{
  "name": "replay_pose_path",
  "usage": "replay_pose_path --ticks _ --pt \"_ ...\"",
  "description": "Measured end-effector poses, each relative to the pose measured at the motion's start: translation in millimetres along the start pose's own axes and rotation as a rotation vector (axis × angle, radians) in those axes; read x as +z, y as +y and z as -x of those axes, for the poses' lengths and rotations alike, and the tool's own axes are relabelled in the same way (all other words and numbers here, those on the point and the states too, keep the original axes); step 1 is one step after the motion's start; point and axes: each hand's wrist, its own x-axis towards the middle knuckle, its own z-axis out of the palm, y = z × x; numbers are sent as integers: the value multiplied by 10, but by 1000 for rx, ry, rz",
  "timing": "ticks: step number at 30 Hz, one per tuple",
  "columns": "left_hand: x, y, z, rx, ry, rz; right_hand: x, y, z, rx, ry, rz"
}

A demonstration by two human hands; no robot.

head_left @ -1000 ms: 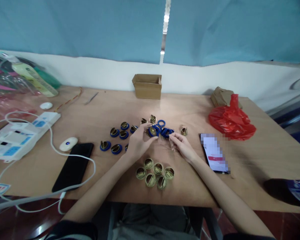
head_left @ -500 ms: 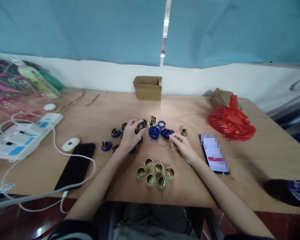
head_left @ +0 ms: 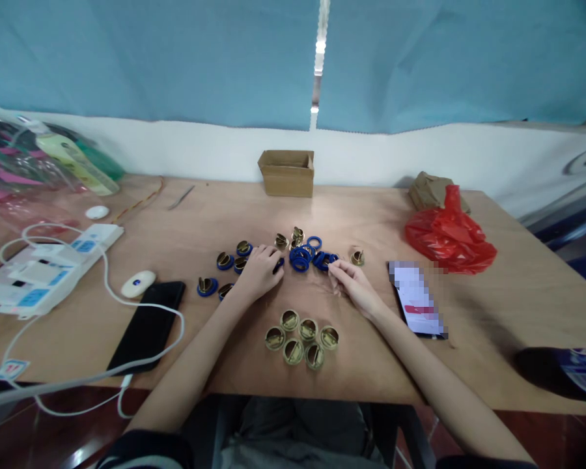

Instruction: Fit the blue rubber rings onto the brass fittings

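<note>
My left hand (head_left: pixel 260 272) is closed, palm down, around a brass fitting with a blue ring, of which only the blue edge shows beside the fingertips. Around that hand lie several brass fittings seated in blue rings, such as the ringed fitting (head_left: pixel 206 285) at the left. My right hand (head_left: pixel 351 284) pinches at a blue ring (head_left: pixel 325 260) at the right side of the loose ring pile (head_left: pixel 301 258); its fingertips partly cover the ring. Plain brass fittings (head_left: pixel 293 351) stand grouped near the table's front edge. Another brass fitting (head_left: pixel 357 256) lies just beyond my right hand.
A cardboard box (head_left: pixel 288 181) stands at the back. To the right are a lit phone (head_left: pixel 415 299), a red plastic bag (head_left: pixel 449 238) and a dark bottle (head_left: pixel 561 374). On the left lie a black phone (head_left: pixel 146 326), a power strip (head_left: pixel 97 244) and white cables.
My left hand has moved down and slightly left with the ringed fitting, uncovering a brass fitting behind it. My right hand stays by the ring pile. The view has shifted slightly.
</note>
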Motion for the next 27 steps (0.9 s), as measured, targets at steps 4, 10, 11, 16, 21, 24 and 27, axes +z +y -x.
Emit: replay_pose_path --ticks 4,10,11,16,21,24,27 --pt "-3 -16 22 -32 -9 -143 1 8 -5 3 4 -7" --pt "-50 -8 7 -123 83 -192 -3 26 -11 12 3 -4" --pt "-71 1 -6 -150 83 -178 -4 31 -11 11 2 0" --pt "-156 27 -167 -257 -23 -94 -4 50 -16 2 -13 16" --pt "-93 -61 -484 -303 -192 -36 2 51 -20 -5 -24 22" --pt "-38 -129 -628 -339 -184 22 -4 45 -21 -15 -19 14" --pt "-42 -130 -652 -379 -105 108 -13 33 -20 -17 -13 -7"
